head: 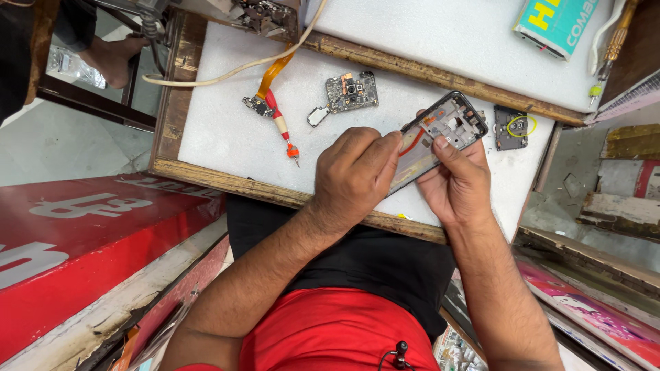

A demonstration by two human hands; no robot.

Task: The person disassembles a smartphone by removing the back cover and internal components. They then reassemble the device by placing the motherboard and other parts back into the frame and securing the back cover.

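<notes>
1. The bench [227,137] is a white board in a worn wooden frame, and all the small parts lie on it.
2. The left hand [354,175] has its grip closed on the lower part of the opened phone frame [440,134], with the fingertips pressed on an orange flex strip inside it.
3. The right hand [457,182] holds the same phone frame from below, and its thumb lies on the inner face near the upper end; this grip is closed on the frame too.
4. The phone frame is held tilted just above the right part of the bench, between both hands, with its open inside facing up.
5. A circuit board [352,91] lies on the bench to the left of the frame, well apart from it.
6. A small screwdriver [283,129] with a red and white handle lies more to the left, beside an orange flex cable [270,77].
7. A small dark plate [512,127] with a yellow ring lies just beside the upper end of the frame.
</notes>
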